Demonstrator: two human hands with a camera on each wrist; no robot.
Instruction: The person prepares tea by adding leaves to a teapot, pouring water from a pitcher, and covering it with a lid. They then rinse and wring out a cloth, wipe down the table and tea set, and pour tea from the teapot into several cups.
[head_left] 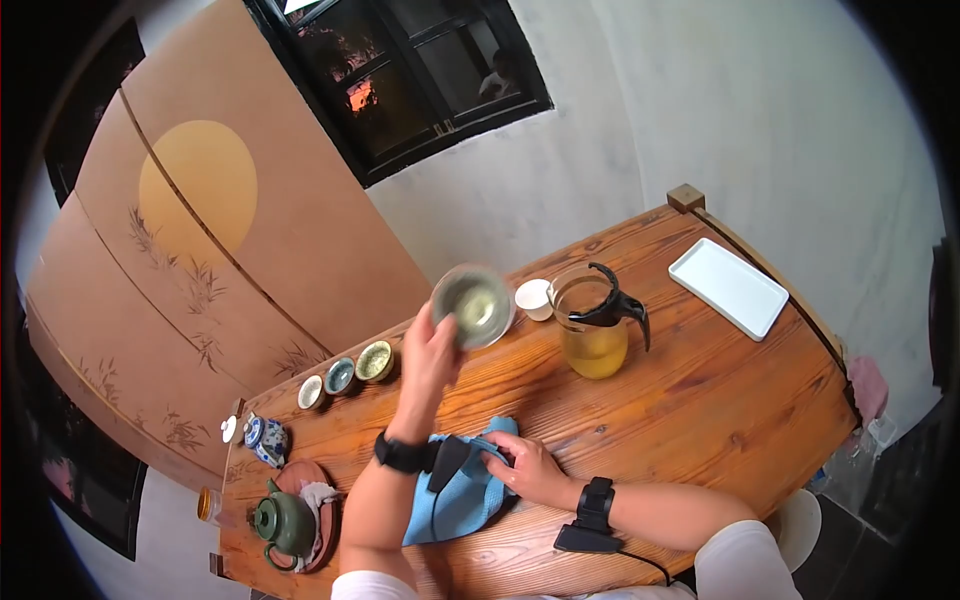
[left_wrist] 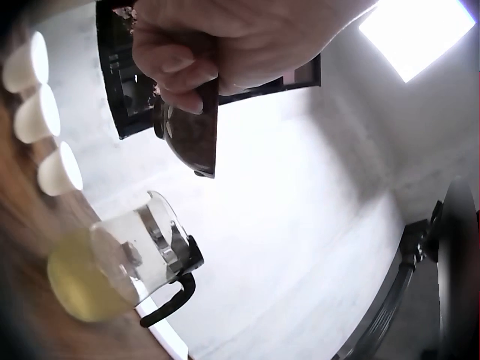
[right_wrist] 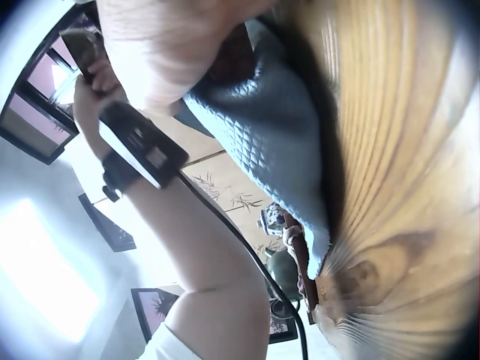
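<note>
Raised above the table, a small dark tea bowl (head_left: 480, 312) tilts its inside toward the head view. My left hand (head_left: 428, 362) grips it by the rim. From the side, in the left wrist view, the tea bowl (left_wrist: 191, 139) shows a dark brown outer wall, with fingers around its foot and edge. My right hand (head_left: 532, 470) holds a bunched light blue cloth (head_left: 455, 510) on the table, fingers curled at its upper edge. The cloth (right_wrist: 266, 135) has a quilted texture in the right wrist view, where the hand hides part of it.
Right of the bowl stands a glass pitcher (head_left: 595, 350) of yellow liquid with a black handle, beside a white cup (head_left: 534, 299). A white tray (head_left: 730, 287) lies at the right. Three small cups (head_left: 341, 376) line the back edge; a green teapot (head_left: 285, 525) sits left.
</note>
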